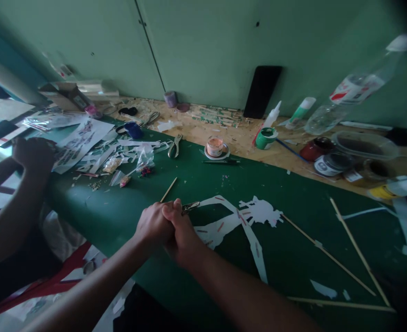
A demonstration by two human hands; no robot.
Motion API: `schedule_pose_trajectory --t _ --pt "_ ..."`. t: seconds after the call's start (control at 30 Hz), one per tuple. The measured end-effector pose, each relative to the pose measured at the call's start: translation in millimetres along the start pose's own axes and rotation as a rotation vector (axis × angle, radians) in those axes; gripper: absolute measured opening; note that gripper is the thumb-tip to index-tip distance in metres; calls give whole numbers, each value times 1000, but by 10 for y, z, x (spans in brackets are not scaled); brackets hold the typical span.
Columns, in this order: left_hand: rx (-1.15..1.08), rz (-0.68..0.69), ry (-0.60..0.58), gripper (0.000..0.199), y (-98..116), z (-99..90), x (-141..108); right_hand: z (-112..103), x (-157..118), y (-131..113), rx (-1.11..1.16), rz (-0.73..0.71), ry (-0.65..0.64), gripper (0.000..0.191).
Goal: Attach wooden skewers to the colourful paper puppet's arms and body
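My left hand (pixel 155 223) and my right hand (pixel 182 233) are clasped tightly together over the green table, fingers closed. From their far right side sticks the metal end of a small pliers-like tool (pixel 190 207); its handles are hidden in my grip. The tool's tip lies by the end of a paper arm on a white paper cut-out figure (pixel 220 226), marked with short brown strips. A thin wooden stick (pixel 169 189) slants up behind my left hand; whether that hand touches it, I cannot tell. What the left fingers close round is covered.
Thin sticks (pixel 328 253) lie at the right. Along the back stand an orange paint jar (pixel 214 146), a green pot (pixel 266 138), a plastic bottle (pixel 349 92) and a black phone (pixel 262 92). Pliers (pixel 175 146) rest near paper scraps. Another person's hand (pixel 33 154) is at the left.
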State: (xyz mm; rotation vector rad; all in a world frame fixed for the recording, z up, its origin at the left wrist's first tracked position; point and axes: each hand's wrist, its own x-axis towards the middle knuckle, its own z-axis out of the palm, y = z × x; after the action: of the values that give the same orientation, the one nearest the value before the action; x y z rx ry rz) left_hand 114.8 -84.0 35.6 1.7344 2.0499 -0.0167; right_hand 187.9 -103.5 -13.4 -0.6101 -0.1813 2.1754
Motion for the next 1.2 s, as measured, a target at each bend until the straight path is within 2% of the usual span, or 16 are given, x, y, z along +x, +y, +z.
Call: schedule_pose_trajectory --t 0.1,0.23,0.33,0.43,0.53,0.6,0.63,0.7,0.77,0.8,0.83,0.87,0.9,0.97,1.07,1.2 --pt "-38 28 -17 53 -2 -50 -17 8 -12 -16 21 18 9 37" --pt "-108 63 -71 57 -20 -140 -46 70 -21 -47 88 1 -102 45" --pt "-226 54 -108 61 -52 -222 -86 95 -25 -67 127 49 -144 47" --pt "-288 7 -58 64 -176 -328 -132 105 -52 -80 129 81 -175 46" --pt "-291 -39 49 62 -450 -443 -143 152 -133 -93 28 94 -198 48" --pt "-297 -57 129 62 -677 -486 -101 219 -222 -148 -180 53 -199 43" --pt "-271 -73 177 61 -782 -488 -61 258 -271 -205 -353 -2 -212 37" --pt "-133 -78 236 54 -943 -452 49 324 -359 -394 -836 -186 -254 23" --pt "7 -40 277 46 -1021 -379 180 332 -407 -663 -1439 -423 -256 18" --pt "52 -21 302 43 -1030 -337 241 302 -408 -806 -1720 -548 -155 18" --pt "81 0 337 42 -1024 -297 294 249 -394 -942 -1954 -609 -16 20" --pt "96 21 374 41 -1006 -259 333 176 -369 -1059 -2129 -595 123 22" --pt "107 39 420 40 -978 -226 354 88 -339 -1150 -2244 -528 200 27" --pt "113 80 514 38 -905 -169 334 -95 -283 -1243 -2370 -433 201 27" --pt "98 142 603 37 -777 -88 160 -282 -254 -1212 -2426 -481 160 11" --pt "96 237 499 37 -656 57 -118 -321 -261 -1137 -2433 -550 149 8"
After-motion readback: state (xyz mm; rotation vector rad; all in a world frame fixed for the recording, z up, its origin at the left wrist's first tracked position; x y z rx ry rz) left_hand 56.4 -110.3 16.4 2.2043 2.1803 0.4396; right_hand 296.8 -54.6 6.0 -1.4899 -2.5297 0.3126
